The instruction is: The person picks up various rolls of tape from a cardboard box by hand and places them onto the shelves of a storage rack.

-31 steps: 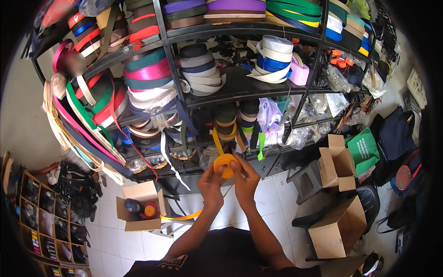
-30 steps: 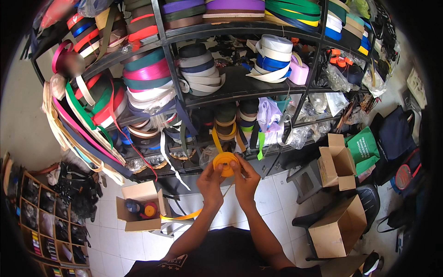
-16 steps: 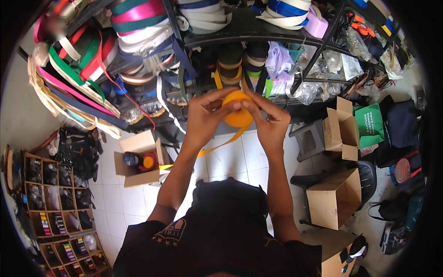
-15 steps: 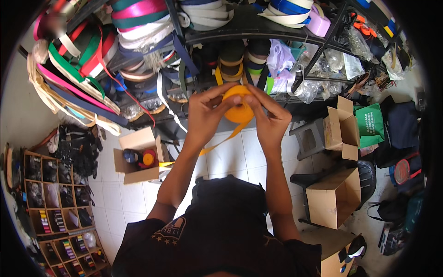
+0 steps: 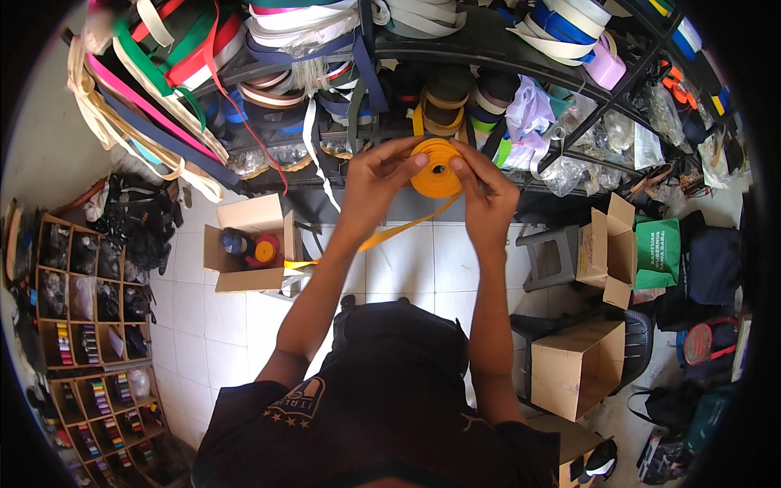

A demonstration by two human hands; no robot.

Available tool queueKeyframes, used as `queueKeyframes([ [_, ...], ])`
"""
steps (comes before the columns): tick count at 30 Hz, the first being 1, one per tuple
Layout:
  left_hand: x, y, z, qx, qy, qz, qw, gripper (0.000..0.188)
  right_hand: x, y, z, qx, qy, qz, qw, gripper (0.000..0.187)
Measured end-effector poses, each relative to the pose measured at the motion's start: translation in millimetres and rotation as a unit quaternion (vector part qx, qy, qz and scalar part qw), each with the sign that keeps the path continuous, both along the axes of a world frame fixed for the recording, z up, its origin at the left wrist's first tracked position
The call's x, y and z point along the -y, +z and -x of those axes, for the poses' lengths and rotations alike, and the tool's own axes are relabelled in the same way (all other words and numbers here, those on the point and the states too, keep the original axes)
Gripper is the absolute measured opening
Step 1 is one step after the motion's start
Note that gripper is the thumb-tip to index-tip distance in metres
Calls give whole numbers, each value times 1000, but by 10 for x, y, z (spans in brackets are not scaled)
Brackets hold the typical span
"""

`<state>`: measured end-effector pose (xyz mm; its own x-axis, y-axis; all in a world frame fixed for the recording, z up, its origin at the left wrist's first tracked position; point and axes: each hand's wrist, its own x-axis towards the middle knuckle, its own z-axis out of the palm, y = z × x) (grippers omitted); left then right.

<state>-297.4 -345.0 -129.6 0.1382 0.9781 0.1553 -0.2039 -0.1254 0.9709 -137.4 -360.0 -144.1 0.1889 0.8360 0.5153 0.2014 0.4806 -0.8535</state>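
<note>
A coil of yellow webbing strap (image 5: pixel 435 185), wound flat with a small hole at its middle, is held up between my two hands. My left hand (image 5: pixel 376 183) pinches its left side, thumb on the near face. On the other side, my right hand (image 5: pixel 489 191) grips the coil's edge the same way. From the coil's lower right a loose yellow tail (image 5: pixel 399 233) runs down to the left, passes behind my left forearm and reaches an open cardboard box (image 5: pixel 248 281). Inside that box are a yellow-and-red roll (image 5: pixel 265 250) and a dark blue item (image 5: pixel 236 241).
Black shelving (image 5: pixel 480 53) ahead carries many strap rolls, with straps (image 5: pixel 154 122) hanging at the left. Wooden pigeonholes (image 5: pixel 98 321) stand at lower left. To the right are a grey stool (image 5: pixel 549 256), a cardboard box (image 5: pixel 561 362) on a black chair, another box (image 5: pixel 598 244) and a green bag (image 5: pixel 657 252).
My view has shifted, so the shelves sit further right. The coil has turned in my fingers, its flat face and centre hole now showing, my thumbs further apart.
</note>
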Motion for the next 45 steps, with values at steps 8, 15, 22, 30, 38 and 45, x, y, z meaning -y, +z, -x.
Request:
queueKeyframes([
  [8,-12,-11,88,0,-33,28,999,38,-52,95,100,-47,48,46,997,25],
  [15,-43,-21,329,-2,-58,37,998,38,-68,137,204,28,42,24,998,21],
  [22,-88,78,658,-86,-94,17,992,36,-91,173,475,85,80,4,993,19],
  [30,-86,-115,839,33,5,-47,998,35,28,-160,1138,-112,-52,-13,992,34],
  [38,-97,-197,1090,-1,-36,-5,999,42,-25,-182,1233,-59,-107,-37,992,29],
  [45,-129,126,1461,-137,-86,-100,982,43,35,24,1320,119,-24,-60,991,27],
])
